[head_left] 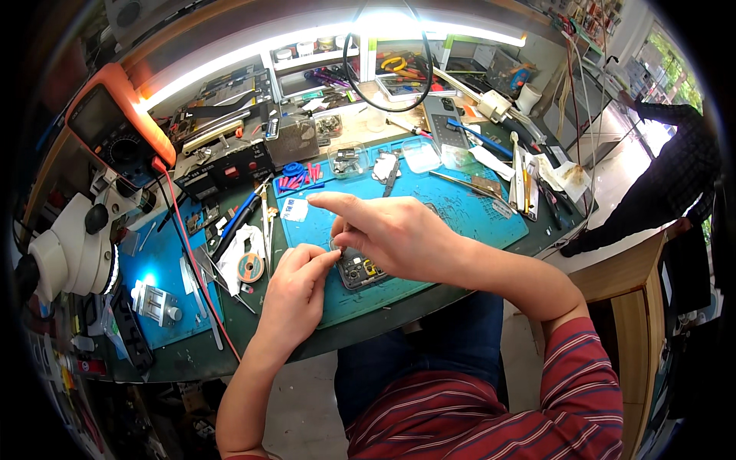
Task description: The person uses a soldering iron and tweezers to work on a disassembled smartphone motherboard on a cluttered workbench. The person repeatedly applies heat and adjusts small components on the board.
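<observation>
An opened phone [362,273] lies on the blue mat [475,207], partly hidden by both hands. My left hand [300,285] is at its left side, fingers bent and closed, tips at the phone's upper left; what they hold is hard to make out. My right hand [387,234] is over the phone with its index finger stretched toward the left and its thumb and other fingers curled together near my left fingertips, around something small and dark. A small white-and-blue card [294,211] lies just behind my hands.
An orange multimeter [115,123], white microscope [65,245], solder spool [250,267] and metal block [156,305] stand at the left. Tools [525,184], a dark phone [445,123] and plastic boxes [422,156] crowd the back and right. A person [659,169] stands beyond the bench at the right.
</observation>
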Demonstrator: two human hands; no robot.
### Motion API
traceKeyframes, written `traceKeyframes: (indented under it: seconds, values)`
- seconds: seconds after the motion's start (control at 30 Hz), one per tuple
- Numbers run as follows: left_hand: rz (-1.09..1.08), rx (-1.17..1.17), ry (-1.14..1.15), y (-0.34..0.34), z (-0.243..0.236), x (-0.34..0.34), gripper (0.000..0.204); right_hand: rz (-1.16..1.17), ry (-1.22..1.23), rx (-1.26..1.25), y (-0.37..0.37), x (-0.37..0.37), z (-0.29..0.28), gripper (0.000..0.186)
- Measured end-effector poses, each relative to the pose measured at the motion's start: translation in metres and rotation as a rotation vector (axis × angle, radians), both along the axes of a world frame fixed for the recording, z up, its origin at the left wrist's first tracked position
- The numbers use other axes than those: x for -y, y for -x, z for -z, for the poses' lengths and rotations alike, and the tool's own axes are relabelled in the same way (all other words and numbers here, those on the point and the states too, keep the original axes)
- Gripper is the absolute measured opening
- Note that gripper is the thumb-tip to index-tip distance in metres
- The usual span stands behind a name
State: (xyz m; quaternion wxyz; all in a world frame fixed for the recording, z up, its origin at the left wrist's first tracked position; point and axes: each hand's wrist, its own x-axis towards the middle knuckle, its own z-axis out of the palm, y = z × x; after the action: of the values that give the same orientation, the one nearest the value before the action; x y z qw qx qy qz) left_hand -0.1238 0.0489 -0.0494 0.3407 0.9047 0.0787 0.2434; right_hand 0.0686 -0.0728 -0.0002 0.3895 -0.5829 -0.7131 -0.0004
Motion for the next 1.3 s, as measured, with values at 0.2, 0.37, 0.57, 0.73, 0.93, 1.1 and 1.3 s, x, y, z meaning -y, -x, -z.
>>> traceKeyframes:
  seconds: [0.2, 0.37, 0.57, 0.73, 0.93, 1.1, 1.3]
  values:
    - [-0.008, -0.008, -0.014, 0.0, -0.002, 0.001, 0.027, -0.131, 0.102, -0.032, -0.005, -0.005, 0.002, 0.056]
    - [-0.056, -0.01, 0.003, 0.002, 0.002, 0.0, 0.024, 0.022, 0.059, 0.158, -0.006, -0.005, -0.003, 0.053]
    - [-0.094, 0.006, 0.017, -0.002, -0.001, 0.006, 0.028, 0.028, 0.014, 0.091, -0.003, -0.007, 0.001, 0.059]
    - [-0.103, 0.015, -0.007, -0.005, -0.001, 0.008, 0.029, -0.133, 0.084, -0.128, -0.006, -0.013, 0.005, 0.063]
    - [-0.113, 0.012, -0.009, -0.006, 0.002, 0.007, 0.029, -0.021, -0.058, 0.013, -0.002, -0.014, 0.006, 0.065]
    - [-0.127, -0.003, -0.013, -0.004, 0.002, 0.006, 0.029, 0.071, -0.078, 0.133, 0.002, -0.016, 0.003, 0.068]
    - [-0.127, 0.022, -0.013, -0.006, 0.002, 0.005, 0.026, 0.095, 0.069, 0.146, 0.0, -0.01, 0.003, 0.072]
